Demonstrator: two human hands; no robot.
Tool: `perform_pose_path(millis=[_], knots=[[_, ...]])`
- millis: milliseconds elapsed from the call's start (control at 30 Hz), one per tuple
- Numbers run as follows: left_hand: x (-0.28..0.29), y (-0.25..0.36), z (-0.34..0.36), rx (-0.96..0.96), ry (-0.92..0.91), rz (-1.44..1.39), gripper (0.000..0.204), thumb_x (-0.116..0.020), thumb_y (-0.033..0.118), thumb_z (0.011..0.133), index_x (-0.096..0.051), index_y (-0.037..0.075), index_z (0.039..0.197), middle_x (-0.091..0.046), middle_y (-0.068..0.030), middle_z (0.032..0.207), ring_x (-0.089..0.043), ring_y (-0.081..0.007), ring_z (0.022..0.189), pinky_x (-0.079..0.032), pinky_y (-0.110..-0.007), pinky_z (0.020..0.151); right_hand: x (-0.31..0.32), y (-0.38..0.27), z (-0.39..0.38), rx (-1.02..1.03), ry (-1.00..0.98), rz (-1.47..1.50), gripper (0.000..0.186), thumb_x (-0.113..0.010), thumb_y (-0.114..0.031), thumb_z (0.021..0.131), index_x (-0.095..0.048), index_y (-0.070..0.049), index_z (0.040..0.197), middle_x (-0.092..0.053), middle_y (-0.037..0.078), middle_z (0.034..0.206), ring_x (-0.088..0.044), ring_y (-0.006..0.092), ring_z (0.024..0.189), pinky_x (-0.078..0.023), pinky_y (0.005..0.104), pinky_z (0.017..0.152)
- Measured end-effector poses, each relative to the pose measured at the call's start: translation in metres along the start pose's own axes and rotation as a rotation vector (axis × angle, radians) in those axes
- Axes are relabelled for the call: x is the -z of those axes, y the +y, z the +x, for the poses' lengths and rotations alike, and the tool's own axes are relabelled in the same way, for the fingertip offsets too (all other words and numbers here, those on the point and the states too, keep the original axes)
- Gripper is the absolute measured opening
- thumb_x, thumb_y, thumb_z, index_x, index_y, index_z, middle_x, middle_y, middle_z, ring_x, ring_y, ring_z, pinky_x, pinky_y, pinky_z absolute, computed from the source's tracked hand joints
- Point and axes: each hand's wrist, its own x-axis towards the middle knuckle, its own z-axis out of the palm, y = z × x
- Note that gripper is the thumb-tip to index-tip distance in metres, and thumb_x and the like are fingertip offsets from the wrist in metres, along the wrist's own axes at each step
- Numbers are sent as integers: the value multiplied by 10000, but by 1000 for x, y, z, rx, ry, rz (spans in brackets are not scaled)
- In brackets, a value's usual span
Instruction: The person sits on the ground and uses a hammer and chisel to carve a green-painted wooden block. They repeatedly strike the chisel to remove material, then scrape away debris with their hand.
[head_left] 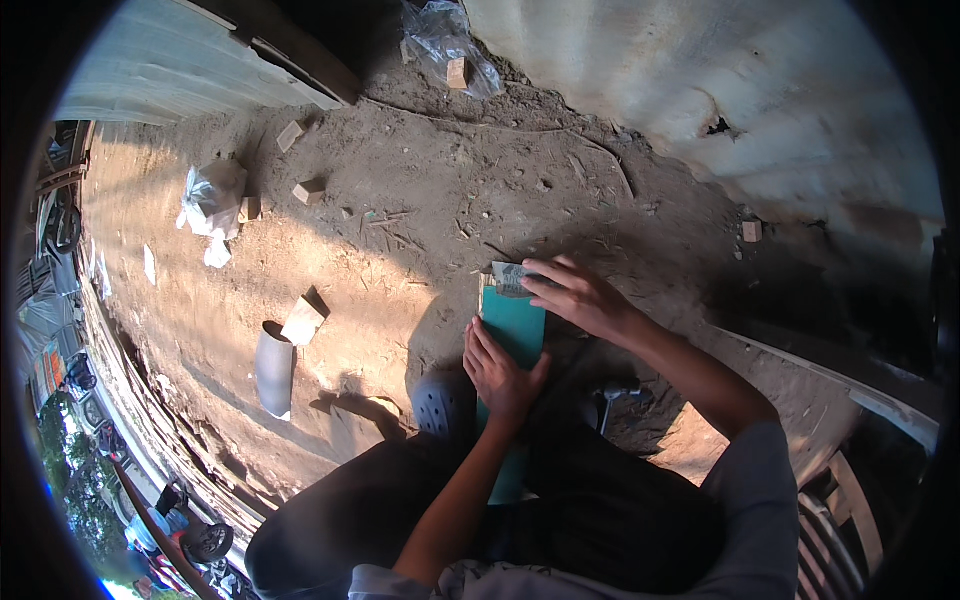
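A long narrow green board (514, 325) runs away from me between my knees, with bare wood showing at its far left edge. My left hand (503, 375) lies across its middle, fingers along the left edge and thumb toward the right, gripping it. At the board's far end, the fingers of my right hand (577, 297) press on a small grey printed sheet (509, 279) that looks like sandpaper. The sheet lies over the end of the board, and its right side is hidden under my fingers.
Several wood blocks (309, 191) lie scattered on the dirt ground (440, 170). A curved grey piece (273, 372) sits left of my shoe (438, 404). A metal tool (612, 394) is right of my knees. Plastic bags (213, 198) and sheet walls (700, 70) stand farther off.
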Motion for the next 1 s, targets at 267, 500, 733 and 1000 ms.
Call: perform_pose_path(millis=[267, 500, 733, 1000], knots=[[4, 2, 2, 6, 27, -5, 1091, -770, 460, 645, -238, -97, 1418, -391, -271, 1370, -356, -376, 1335, -283, -466, 1100, 19, 2, 1, 101, -160, -153, 454, -618, -115, 856, -559, -32, 1298, -476, 126, 1412, -478, 287, 1279, -405, 361, 1069], [2, 2, 1, -28, 69, -6, 1086, -775, 461, 634, -260, -101, 1407, -410, -268, 1354, -382, -378, 1316, -299, -464, 1088, -2, -2, 17, 67, -137, 106, 435, -537, -18, 866, -539, 13, 1300, -512, 156, 1371, -494, 285, 1272, -406, 367, 1076], [3, 3, 1, -28, 51, -2, 1087, -750, 483, 660, -225, -95, 1417, -383, -295, 1368, -392, -420, 1284, -314, -477, 1072, 8, -7, 5, 69, -130, -29, 408, -555, -36, 861, -569, 6, 1267, -527, 136, 1363, -502, 256, 1266, -426, 367, 1054], [0, 0, -1, -38, 47, -12, 1095, -762, 448, 665, -195, -105, 1422, -358, -304, 1377, -368, -440, 1292, -305, -498, 1073, 10, 1, -5, 58, -85, -22, 356, -554, -70, 888, -592, 9, 1232, -556, 135, 1328, -523, 266, 1246, -428, 381, 1054]])
